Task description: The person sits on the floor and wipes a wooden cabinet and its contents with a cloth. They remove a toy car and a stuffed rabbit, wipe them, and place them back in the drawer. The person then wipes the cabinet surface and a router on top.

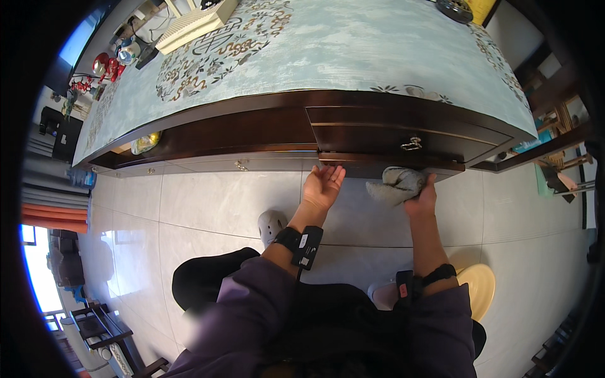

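Observation:
My right hand (422, 197) grips a folded grey cloth (397, 184) just below the front of a dark wooden cabinet (264, 125). Palm up and with nothing in it, my left hand (325, 183) has its fingertips at the cabinet's lower front edge, to the left of the cloth. Above the cloth is a closed drawer front (401, 137) with an ornate metal handle (411, 143). A patterned light-blue cover (350, 52) lies over the cabinet top. Both forearms wear black straps with small devices.
A yellow basin (478, 288) stands on the tiled floor beside my right forearm. An open cabinet compartment holds a plastic-wrapped item (146, 142). On top are a cream slatted object (196, 26) and a dark round dish (454, 10). A blue water bottle (81, 178) stands at the far left.

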Demonstrator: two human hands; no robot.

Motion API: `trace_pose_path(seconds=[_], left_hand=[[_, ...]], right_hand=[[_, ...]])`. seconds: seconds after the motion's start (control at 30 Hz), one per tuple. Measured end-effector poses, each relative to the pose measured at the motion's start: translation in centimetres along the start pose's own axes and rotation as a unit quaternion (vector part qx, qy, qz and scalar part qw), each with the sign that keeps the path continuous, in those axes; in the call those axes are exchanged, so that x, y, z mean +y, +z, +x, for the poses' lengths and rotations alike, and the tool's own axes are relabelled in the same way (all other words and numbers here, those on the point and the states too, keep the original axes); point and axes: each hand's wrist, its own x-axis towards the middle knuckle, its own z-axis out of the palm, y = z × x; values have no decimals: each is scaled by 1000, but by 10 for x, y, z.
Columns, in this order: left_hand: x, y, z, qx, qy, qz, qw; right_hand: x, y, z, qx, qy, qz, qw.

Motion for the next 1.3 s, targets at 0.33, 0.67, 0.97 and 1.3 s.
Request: trace_pose_path(seconds=[0.33, 0.67, 0.97, 1.3], left_hand=[[11, 13, 5, -60, -68, -78, 993], [-3, 19, -27, -81, -63, 275, 956], [46, -1, -123, -193, 73, 445, 871], [127, 5, -147, -301, -43, 229, 925]], right_hand=[[8, 18, 15, 4, -33, 41, 999], [48, 37, -6, 23, 10, 31, 999], [130, 101, -137, -199, 76, -115, 970], [181, 138, -175, -300, -323, -547, 711]])
